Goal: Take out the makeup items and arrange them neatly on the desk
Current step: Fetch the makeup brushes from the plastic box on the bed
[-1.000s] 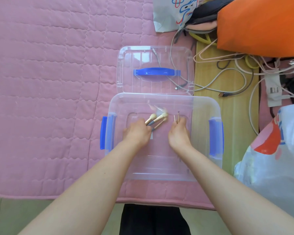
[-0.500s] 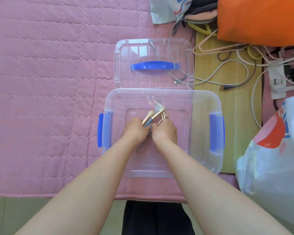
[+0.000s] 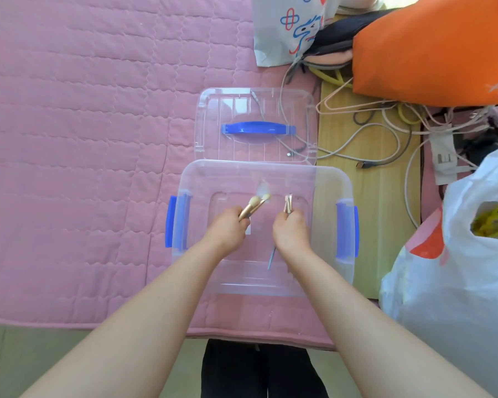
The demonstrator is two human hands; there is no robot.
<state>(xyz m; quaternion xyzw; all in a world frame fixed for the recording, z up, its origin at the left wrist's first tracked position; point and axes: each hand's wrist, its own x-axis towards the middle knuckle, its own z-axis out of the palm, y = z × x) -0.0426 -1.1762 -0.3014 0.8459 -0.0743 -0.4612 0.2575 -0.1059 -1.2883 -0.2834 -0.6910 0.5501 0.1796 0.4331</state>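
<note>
Plainly, the left grip (image 3: 227,225) is clenched round a small bundle of makeup brushes (image 3: 255,204). Its fingers curl about the gold handles, and the pale bristle heads fan out past the knuckles toward the far wall of the clear storage box (image 3: 256,165). Just beside it, the right grip (image 3: 292,234) is closed too, pinching a second lot of slimmer brushes (image 3: 288,203). Their tips show above the fingers, and one thin blue handle (image 3: 271,258) trails out beneath the hand. Both bundles sit within the mouth of the box, though I cannot tell whether they are lifted clear of its floor. These look like light, stiff sticks with smooth handles, so weight is no trouble. The likelier trouble is that a loose bundle splays and a single brush slides free, the blue handle being the first candidate. The bristles are soft and easily bent or dirtied, so the handles or the metal collars are the places to hold. Flat just beyond the box lies its lid (image 3: 213,110). A pink quilted mat (image 3: 69,139) spreads under the box and away to its left, which seems the roomiest spot for laying things out. To the right of the box runs a strip of wooden worktop (image 3: 380,225) crossed by cables (image 3: 365,133), with a white plastic bag (image 3: 457,282) past that.
</note>
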